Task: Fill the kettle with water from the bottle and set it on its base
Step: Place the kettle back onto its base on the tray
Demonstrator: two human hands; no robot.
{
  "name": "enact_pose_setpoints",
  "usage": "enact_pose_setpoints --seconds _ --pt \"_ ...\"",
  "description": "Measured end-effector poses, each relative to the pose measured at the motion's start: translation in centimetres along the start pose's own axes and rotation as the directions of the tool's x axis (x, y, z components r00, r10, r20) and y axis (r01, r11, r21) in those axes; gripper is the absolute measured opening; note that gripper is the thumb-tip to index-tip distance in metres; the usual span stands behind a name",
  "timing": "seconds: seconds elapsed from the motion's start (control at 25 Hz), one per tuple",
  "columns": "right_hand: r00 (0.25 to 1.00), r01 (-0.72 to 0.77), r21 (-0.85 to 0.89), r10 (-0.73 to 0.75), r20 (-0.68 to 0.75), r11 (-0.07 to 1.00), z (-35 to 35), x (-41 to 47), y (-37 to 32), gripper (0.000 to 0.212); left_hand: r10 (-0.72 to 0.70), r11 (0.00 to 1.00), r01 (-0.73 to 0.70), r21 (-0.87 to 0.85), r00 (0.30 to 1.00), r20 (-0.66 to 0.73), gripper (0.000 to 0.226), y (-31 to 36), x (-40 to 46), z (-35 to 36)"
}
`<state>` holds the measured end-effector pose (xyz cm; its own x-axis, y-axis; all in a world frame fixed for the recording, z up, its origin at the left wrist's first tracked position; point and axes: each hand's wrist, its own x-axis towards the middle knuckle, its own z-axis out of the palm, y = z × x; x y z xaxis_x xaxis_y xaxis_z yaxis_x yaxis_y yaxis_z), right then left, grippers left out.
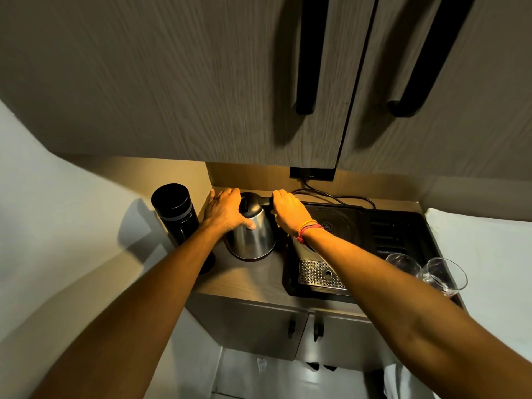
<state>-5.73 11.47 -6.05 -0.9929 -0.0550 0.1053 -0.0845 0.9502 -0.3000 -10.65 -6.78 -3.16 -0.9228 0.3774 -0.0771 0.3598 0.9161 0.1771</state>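
- I see the kettle (pixel 252 236) standing upright on the counter (pixel 250 279), towards the back left corner, steel body with a black lid.
- My left hand (pixel 223 211) lies flat against the kettle's left side, fingers spread and reaching past it towards the back wall, thumb pressed on the steel; it is open, cupping rather than gripping.
- My right hand (pixel 289 211) is curled closed around the kettle's black handle (pixel 265 201) at the top right of the body. Red and yellow bands (pixel 308 228) sit on that wrist.
- The bottle (pixel 175 214), black with its cap on, stands upright just left of the kettle, beside my left forearm; I cannot tell whether they touch.
- Right of the kettle lies a black tray (pixel 403 223) with a round base (pixel 331 218) in its back left part, next to my right wrist. The kettle is off the base, on the bare counter beside the tray.
- A perforated metal grille (pixel 316 273) sits at the tray's front, partly under my right forearm.
- Two empty glasses (pixel 426 270) are at the tray's right front edge.
- A black cord (pixel 331 194) runs along the back wall from a socket (pixel 312 173) under the cabinet.
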Motion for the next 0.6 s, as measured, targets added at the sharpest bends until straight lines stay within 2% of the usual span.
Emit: enact_pose_setpoints --seconds 0.28,0.48,0.6 --pt "0.993 0.004 -0.019 -0.007 -0.116 1.000 -2.0 -1.0 0.4 0.019 0.043 0.994 -0.048 -0.097 0.998 -0.052 0.097 1.5 -0.6 -1.3" --pt "0.982 -0.019 -0.064 0.007 -0.190 0.998 -5.0 -1.9 3.2 0.020 0.110 0.974 -0.129 -0.184 0.988 -0.109 0.100 5.0 -0.3 -2.8" --pt "0.977 -0.052 -0.097 0.031 -0.209 0.994 -6.7 -3.0 5.5 0.020 0.177 0.964 -0.194 -0.180 0.978 -0.108 0.098 7.7 0.4 -2.9"
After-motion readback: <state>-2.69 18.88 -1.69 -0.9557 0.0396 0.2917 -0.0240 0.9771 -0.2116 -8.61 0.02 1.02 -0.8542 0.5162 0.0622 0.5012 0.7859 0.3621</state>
